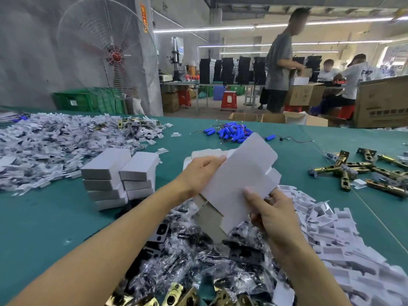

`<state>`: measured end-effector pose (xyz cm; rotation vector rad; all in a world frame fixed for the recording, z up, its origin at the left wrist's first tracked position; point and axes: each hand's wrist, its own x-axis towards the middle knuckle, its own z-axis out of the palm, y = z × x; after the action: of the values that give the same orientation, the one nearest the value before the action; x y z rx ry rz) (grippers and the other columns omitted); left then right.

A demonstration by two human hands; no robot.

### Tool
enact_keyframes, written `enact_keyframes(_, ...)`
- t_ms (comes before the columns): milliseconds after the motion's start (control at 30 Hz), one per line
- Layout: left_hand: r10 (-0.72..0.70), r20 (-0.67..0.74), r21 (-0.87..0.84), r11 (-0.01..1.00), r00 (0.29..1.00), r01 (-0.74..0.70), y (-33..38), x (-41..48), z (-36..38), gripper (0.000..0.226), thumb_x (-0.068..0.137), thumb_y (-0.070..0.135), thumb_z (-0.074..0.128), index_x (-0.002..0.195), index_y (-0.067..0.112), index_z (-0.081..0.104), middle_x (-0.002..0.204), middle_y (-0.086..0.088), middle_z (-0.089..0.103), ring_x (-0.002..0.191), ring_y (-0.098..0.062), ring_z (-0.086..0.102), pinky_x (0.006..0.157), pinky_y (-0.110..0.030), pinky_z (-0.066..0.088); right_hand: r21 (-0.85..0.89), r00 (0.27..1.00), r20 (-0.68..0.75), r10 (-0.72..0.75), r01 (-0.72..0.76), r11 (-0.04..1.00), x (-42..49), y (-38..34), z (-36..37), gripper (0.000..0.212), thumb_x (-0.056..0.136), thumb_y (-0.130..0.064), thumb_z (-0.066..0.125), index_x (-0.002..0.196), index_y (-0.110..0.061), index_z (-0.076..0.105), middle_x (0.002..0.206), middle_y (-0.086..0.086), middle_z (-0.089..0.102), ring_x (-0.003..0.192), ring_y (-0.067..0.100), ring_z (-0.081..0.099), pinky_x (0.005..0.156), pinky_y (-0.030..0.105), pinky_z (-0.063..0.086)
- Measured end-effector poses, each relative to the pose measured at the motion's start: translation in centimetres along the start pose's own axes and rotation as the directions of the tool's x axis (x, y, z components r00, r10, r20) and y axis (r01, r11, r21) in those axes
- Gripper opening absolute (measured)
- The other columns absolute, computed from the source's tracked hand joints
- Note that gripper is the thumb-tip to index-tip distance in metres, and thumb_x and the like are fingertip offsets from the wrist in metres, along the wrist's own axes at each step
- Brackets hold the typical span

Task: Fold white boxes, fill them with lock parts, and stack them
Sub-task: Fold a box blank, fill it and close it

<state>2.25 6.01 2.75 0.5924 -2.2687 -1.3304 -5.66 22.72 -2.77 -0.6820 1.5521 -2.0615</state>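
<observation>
- Occupying the centre of the frame: a white box blank point(238, 180), unfolded, held tilted above the green counter point(44, 217).
- Left hand point(203, 171): fingers are curled over the blank's upper left edge, which is gripped.
- Right hand point(271, 215): the lower right edge is pinched, thumb laid on the white face.
- Folded white boxes point(120, 177): stacked in two columns, left of centre.
- Flat blanks point(205, 153): a low pile is seen just behind the left hand.
- Bagged lock parts point(198, 261): heaped at bottom centre, beneath the held blank.
- White inserts point(331, 235): piled at lower right.
- Brass latches point(362, 171): scattered at the right edge.
- Blue cylinders point(231, 131): clustered at upper centre.
</observation>
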Motion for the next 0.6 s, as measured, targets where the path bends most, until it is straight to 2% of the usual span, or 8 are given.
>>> enact_keyframes(100,-0.087,0.253,-0.266,0.951,0.964,0.156,2.5,-2.7,-0.7,0.052,0.094,0.062,0.041,0.109,0.02,0.069,0.105,-0.001,0.075,0.092,-0.018,0.071,0.078,-0.027,0.057,0.051,0.999,0.035,-0.006,0.004,0.999,0.1,0.1,-0.2,0.008,0.084,-0.019,0.073,0.089,-0.017,0.067,0.063,-0.003,0.059,0.046,0.006,0.041,0.042,0.016,0.034)
enact_keyframes(167,-0.062,0.329,-0.286,0.944,0.942,0.162,2.9,-4.0,-1.2,0.06,0.082,0.068,0.041,0.115,0.025,0.067,0.115,0.004,0.075,0.106,-0.016,0.07,0.091,-0.033,0.057,0.031,0.998,0.055,-0.008,0.007,1.0,-0.1,0.1,0.0,0.017,0.081,-0.024,0.075,0.095,-0.017,0.067,0.068,0.0,0.058,0.05,0.009,0.042,0.047,0.021,0.036)
enact_keyframes(267,-0.072,0.376,-0.288,0.938,0.924,0.19,3.2,-5.3,-1.4,0.063,0.076,0.07,0.043,0.117,0.027,0.066,0.113,0.002,0.075,0.104,-0.016,0.071,0.091,-0.037,0.057,0.037,0.998,0.045,-0.035,0.033,0.999,-0.2,-0.2,0.5,0.04,0.068,-0.033,0.079,0.1,-0.014,0.066,0.068,0.001,0.064,0.055,0.012,0.055,0.051,0.023,0.046)
enact_keyframes(333,-0.029,0.378,-0.279,0.95,0.925,0.143,2.7,-5.7,-1.2,0.049,0.083,0.066,0.049,0.116,0.033,0.065,0.118,0.0,0.073,0.105,-0.016,0.07,0.092,-0.037,0.058,0.049,0.998,0.038,-0.055,0.053,0.997,-0.2,-0.4,0.8,0.045,0.065,-0.032,0.079,0.1,-0.009,0.062,0.069,0.002,0.068,0.059,0.016,0.063,0.055,0.022,0.052)
enact_keyframes(400,0.024,0.427,-0.216,0.974,0.904,0.076,2.5,-6.3,-0.7,0.024,0.091,0.06,0.055,0.114,0.054,0.059,0.124,0.013,0.068,0.107,-0.002,0.067,0.092,-0.027,0.057,-0.004,0.995,0.051,-0.086,0.086,0.996,-0.4,-0.6,1.2,0.043,0.07,-0.032,0.077,0.106,-0.011,0.064,0.078,0.004,0.073,0.07,0.019,0.07,0.063,0.023,0.056)
enact_keyframes(467,0.025,0.54,-0.181,0.98,0.841,0.087,2.5,-6.9,-0.5,0.022,0.088,0.065,0.05,0.103,0.081,0.048,0.117,0.044,0.058,0.106,0.021,0.056,0.086,-0.012,0.05,-0.061,0.985,0.12,-0.121,0.129,0.99,-0.7,-0.8,1.4,0.039,0.079,-0.031,0.072,0.116,-0.018,0.065,0.096,0.003,0.076,0.087,0.02,0.072,0.074,0.026,0.057)
enact_keyframes(533,0.043,0.554,-0.147,0.988,0.832,0.048,2.2,-7.0,-0.5,0.034,0.087,0.066,0.051,0.113,0.086,0.037,0.123,0.054,0.047,0.115,0.029,0.044,0.092,-0.007,0.042,-0.111,0.953,0.265,-0.149,0.183,0.977,-1.1,-1.2,1.7,0.029,0.091,-0.028,0.065,0.12,-0.027,0.066,0.11,0.0,0.074,0.102,0.018,0.07,0.084,0.027,0.055)
enact_keyframes(600,0.098,0.506,-0.134,0.99,0.857,-0.034,1.3,-7.0,-0.7,0.075,0.086,0.057,0.068,0.143,0.069,0.02,0.152,0.036,0.033,0.139,0.014,0.032,0.115,-0.023,0.035,-0.129,0.903,0.407,-0.14,0.208,0.97,-1.7,-1.9,2.1,0.028,0.097,-0.023,0.062,0.117,-0.043,0.068,0.118,-0.011,0.071,0.108,0.01,0.068,0.086,0.02,0.053)
